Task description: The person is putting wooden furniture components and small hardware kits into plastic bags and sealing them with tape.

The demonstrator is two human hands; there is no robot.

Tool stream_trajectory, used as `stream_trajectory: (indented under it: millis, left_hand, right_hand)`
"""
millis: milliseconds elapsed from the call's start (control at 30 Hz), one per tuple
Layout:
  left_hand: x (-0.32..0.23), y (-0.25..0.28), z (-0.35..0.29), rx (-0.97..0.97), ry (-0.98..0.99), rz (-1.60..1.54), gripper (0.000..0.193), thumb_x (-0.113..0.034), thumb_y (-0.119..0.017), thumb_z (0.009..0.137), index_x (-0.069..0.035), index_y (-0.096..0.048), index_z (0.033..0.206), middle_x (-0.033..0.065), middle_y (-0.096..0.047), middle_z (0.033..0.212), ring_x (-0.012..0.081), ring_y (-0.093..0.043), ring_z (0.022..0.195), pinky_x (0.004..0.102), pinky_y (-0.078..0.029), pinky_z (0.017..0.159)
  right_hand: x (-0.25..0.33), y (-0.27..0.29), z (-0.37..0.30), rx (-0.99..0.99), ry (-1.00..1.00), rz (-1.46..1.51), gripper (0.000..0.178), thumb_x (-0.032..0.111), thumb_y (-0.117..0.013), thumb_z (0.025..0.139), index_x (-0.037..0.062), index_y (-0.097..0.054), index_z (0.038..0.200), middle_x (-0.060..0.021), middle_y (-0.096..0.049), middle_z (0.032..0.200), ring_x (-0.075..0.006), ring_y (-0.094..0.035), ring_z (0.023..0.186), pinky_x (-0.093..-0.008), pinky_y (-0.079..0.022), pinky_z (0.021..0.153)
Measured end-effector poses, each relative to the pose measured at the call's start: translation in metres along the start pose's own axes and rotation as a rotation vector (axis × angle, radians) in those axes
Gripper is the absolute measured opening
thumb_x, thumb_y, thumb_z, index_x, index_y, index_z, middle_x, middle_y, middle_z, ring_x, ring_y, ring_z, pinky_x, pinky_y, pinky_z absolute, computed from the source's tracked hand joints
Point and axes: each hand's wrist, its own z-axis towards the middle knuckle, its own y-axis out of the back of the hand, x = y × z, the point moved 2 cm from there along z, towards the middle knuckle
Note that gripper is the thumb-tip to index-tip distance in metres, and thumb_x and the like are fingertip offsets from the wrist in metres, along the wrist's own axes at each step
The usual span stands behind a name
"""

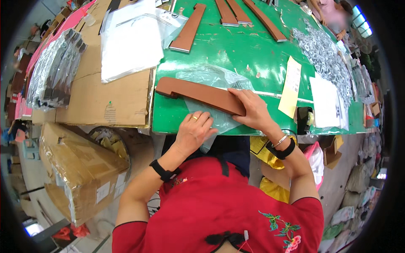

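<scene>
In my right hand (254, 110) is the right end of a long brown wooden piece (202, 95), with a notch near its far left end. It lies tilted over a clear plastic bag (211, 76) on the green table (219, 44). My left hand (195, 130), wearing a ring, is at the table's front edge, its fingers curled on the plastic just below the wooden piece. Whether those fingers pinch the bag's edge is hard to see, but plastic shows under and beside them.
Several similar brown pieces (190, 27) lie farther back. White sheets in plastic (130, 46) rest on cardboard at left, beside wrapped stacks (57, 69). A yellow paper slip (290, 86), a black device (303, 120) and a heap of small metal parts (322, 55) are at right. A person (331, 14) is beyond.
</scene>
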Motion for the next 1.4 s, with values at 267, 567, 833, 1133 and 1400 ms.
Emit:
stream_trajectory:
  millis: [267, 567, 833, 1133, 1400]
  left_hand:
    - [0.009, 0.015, -0.014, 0.07, -0.114, -0.123, 0.024, -0.016, -0.072, 0.078, -0.008, -0.062, 0.099, 0.0054, -0.062, 0.115, 0.0267, -0.058, 0.108, 0.0395, -0.046, 0.089]
    - [0.052, -0.01, 0.084, -0.142, 0.116, -0.27, 0.011, -0.017, -0.069, 0.08, -0.008, -0.065, 0.086, 0.0086, -0.065, 0.089, 0.0315, -0.06, 0.088, 0.0423, -0.049, 0.075]
    - [0.088, -0.023, 0.062, -0.336, 0.468, 0.029, 0.012, -0.017, -0.063, 0.087, -0.005, -0.065, 0.087, 0.0133, -0.065, 0.083, 0.0328, -0.063, 0.08, 0.0432, -0.048, 0.069]
    - [0.066, 0.054, -0.02, -0.206, 0.499, -0.085, 0.014, -0.018, -0.068, 0.087, -0.007, -0.062, 0.08, 0.0076, -0.059, 0.075, 0.0298, -0.058, 0.073, 0.0411, -0.042, 0.065]
    - [0.057, 0.044, -0.013, -0.19, 0.367, -0.107, 0.01, -0.014, -0.07, 0.084, -0.008, -0.063, 0.081, 0.0062, -0.059, 0.079, 0.0273, -0.058, 0.077, 0.0393, -0.044, 0.069]
  right_hand:
    - [-0.013, 0.012, 0.0, 0.039, -0.024, 0.218, 0.085, 0.017, -0.081, 0.064, 0.0105, -0.046, 0.141, -0.014, -0.06, 0.12, -0.0296, -0.058, 0.112, -0.0377, -0.046, 0.096]
    - [-0.004, 0.063, -0.027, 0.107, -0.283, 0.954, 0.089, 0.023, -0.085, 0.067, -0.0005, -0.043, 0.141, -0.0093, -0.056, 0.127, -0.019, -0.054, 0.118, -0.0325, -0.039, 0.104]
    - [-0.003, 0.036, -0.042, 0.051, -0.293, 0.63, 0.082, 0.02, -0.084, 0.067, 0.0025, -0.046, 0.138, -0.0121, -0.057, 0.128, -0.0227, -0.054, 0.121, -0.0338, -0.039, 0.104]
    - [0.002, 0.011, -0.019, -0.098, -0.075, 0.005, 0.072, 0.015, -0.08, 0.063, 0.0088, -0.052, 0.129, -0.0137, -0.06, 0.12, -0.0339, -0.056, 0.112, -0.0413, -0.045, 0.095]
    - [-0.002, 0.0, -0.015, -0.05, -0.111, 0.024, 0.075, 0.015, -0.081, 0.063, 0.0107, -0.051, 0.131, -0.0132, -0.06, 0.12, -0.0336, -0.056, 0.113, -0.0414, -0.045, 0.096]
